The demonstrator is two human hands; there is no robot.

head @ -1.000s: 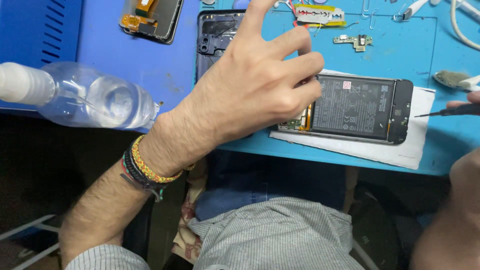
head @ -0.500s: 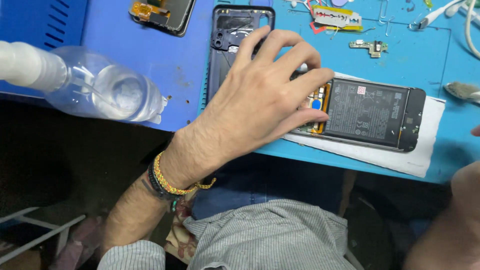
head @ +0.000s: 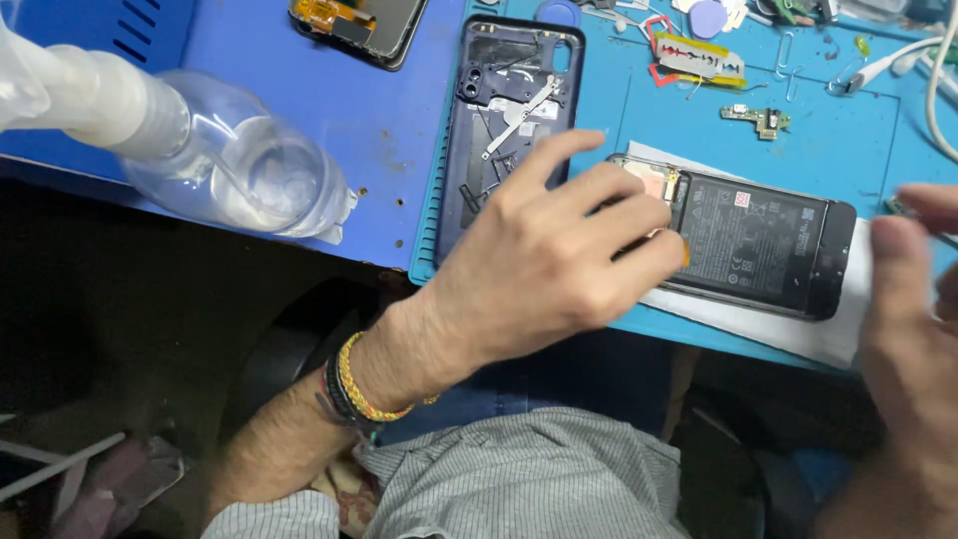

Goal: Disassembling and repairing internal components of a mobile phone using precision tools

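Clear glossy plastic bottle (head: pixel 235 165), matt blue rubbery mat (head: pixel 828 160), white paper sheet (head: pixel 798 334), woven striped shirt cloth (head: pixel 529 479).

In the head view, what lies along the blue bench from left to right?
Clear plastic bottle → dark phone back cover → left hand → opened phone, battery exposed → right hand.

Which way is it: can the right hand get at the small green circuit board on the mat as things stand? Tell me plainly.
Probably yes. The small green circuit board lies alone on bare blue mat, nothing on it. The right hand is at the mat's right edge, with only the opened phone lying low between them.
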